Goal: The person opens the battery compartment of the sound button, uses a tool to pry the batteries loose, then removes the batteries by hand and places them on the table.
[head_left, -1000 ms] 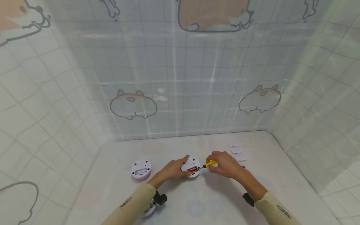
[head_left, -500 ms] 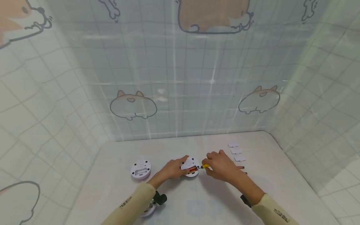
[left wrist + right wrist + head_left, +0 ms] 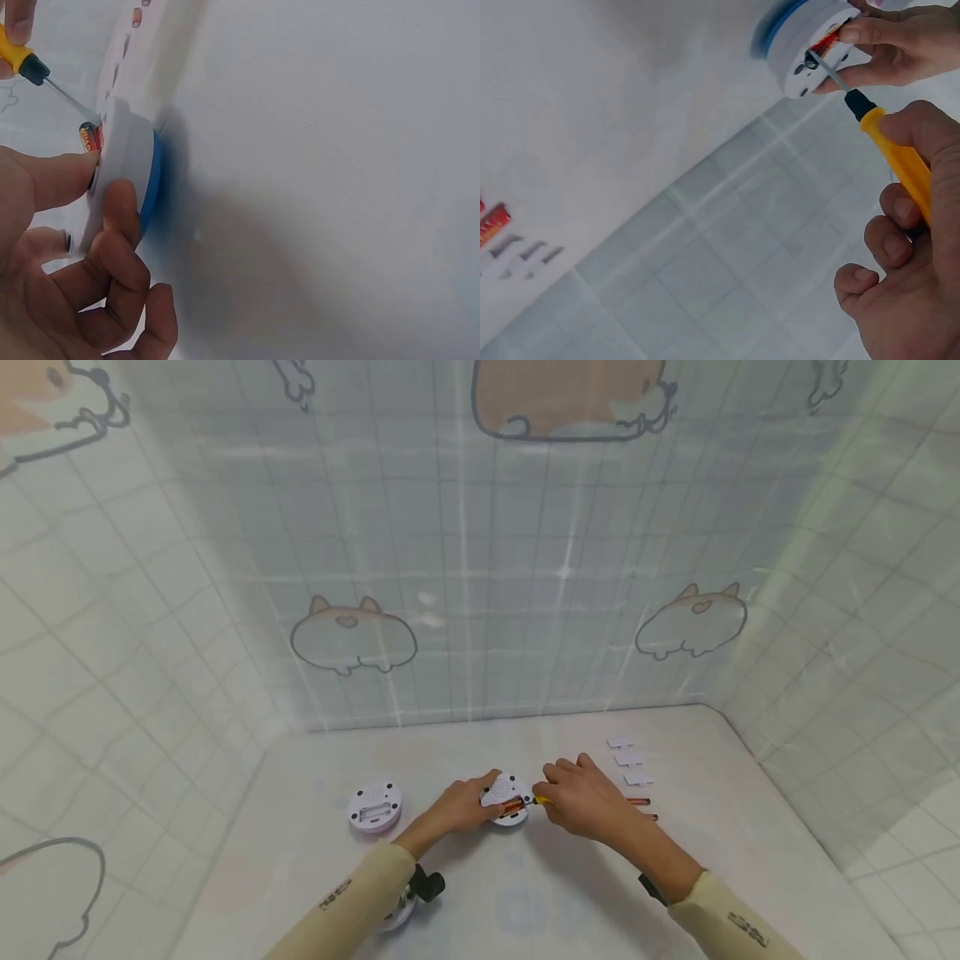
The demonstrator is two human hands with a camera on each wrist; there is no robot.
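My left hand (image 3: 459,807) grips a white round battery-powered device (image 3: 501,788) by its edge, its perforated face up and a blue base below. Red-and-black batteries (image 3: 514,807) sit in the open compartment, and the left thumb presses on them, as the left wrist view also shows. My right hand (image 3: 588,800) holds a yellow-handled screwdriver (image 3: 902,159) with a dark collar. Its metal tip reaches the end of a battery (image 3: 825,42) at the compartment's edge. In the left wrist view the device (image 3: 129,150) stands over its shadow on the table.
A second white round device (image 3: 375,807) with a bare battery compartment lies to the left. Another device (image 3: 397,917) is partly hidden below the left forearm. Several white covers (image 3: 628,760) and loose red batteries (image 3: 639,802) lie to the right. Patterned walls surround the table.
My right hand has moved left toward the device and turned, so less of the screwdriver handle shows. Loose batteries behind the right wrist have come into view. The left hand keeps its grip.
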